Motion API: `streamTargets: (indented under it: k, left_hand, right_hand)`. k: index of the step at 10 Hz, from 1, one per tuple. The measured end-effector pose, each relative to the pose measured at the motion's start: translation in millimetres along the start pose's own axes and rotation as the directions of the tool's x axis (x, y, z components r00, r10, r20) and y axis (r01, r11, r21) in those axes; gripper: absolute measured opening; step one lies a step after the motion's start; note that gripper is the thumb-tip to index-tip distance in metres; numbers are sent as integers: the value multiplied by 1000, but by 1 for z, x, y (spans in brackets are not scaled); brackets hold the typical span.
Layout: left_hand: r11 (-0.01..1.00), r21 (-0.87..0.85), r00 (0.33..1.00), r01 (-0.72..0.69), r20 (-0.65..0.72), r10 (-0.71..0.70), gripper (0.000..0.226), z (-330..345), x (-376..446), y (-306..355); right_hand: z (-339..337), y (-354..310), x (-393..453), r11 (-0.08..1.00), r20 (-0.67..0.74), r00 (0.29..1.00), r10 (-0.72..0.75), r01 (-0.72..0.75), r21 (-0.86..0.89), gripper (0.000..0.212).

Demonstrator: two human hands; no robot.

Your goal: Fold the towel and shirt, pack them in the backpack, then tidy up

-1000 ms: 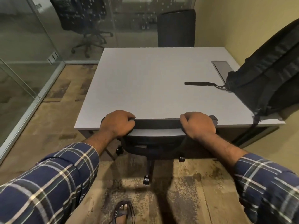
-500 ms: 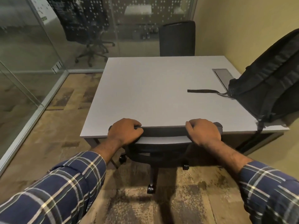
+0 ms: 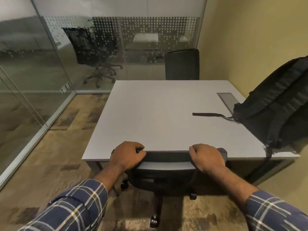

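A black backpack (image 3: 276, 105) stands on the right side of the grey table (image 3: 158, 114), leaning against the yellow wall, with one strap (image 3: 210, 114) lying flat on the tabletop. No towel or shirt is in sight. A black office chair (image 3: 166, 170) is tucked against the table's near edge. My left hand (image 3: 127, 155) grips the left end of the chair's backrest top. My right hand (image 3: 207, 157) grips its right end.
A second black chair (image 3: 182, 64) stands at the table's far side. A grey cable hatch (image 3: 227, 100) is set in the tabletop near the backpack. Glass partitions (image 3: 33, 72) run along the left and back, and patterned carpet (image 3: 50, 164) covers the floor.
The view has tilted upward, showing more of the glass wall. Both hands keep their grip on the chair back, which stays at the table's edge.
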State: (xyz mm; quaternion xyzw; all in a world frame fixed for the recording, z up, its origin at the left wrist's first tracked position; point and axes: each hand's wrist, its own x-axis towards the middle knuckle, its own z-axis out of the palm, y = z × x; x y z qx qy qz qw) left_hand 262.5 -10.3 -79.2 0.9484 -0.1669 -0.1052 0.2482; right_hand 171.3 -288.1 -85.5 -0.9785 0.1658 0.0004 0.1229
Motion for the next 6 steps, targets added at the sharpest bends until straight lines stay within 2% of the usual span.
streamTargets:
  k: [2,4,5,6]
  left_hand:
    - [1000,6,1000,-9,-14,9,38,4,1,-3]
    - [1000,8,999,-27,18,27,53,7,3,-6]
    - [999,7,997,-49,-53,49,62,6,-3,-4]
    - [992,54,989,-113,-88,118,86,7,-4,-1]
  right_hand:
    - [-2,-1,-2,999,3,999,-32,33,-24,45]
    - [-4,-7,-2,999,37,999,-17,18,-28,43]
    - [-13,-17,-5,997,15,1000,-7,8,-76,56]
    - [-18,-40,-6,995,-74,996,-57,51,-84,79]
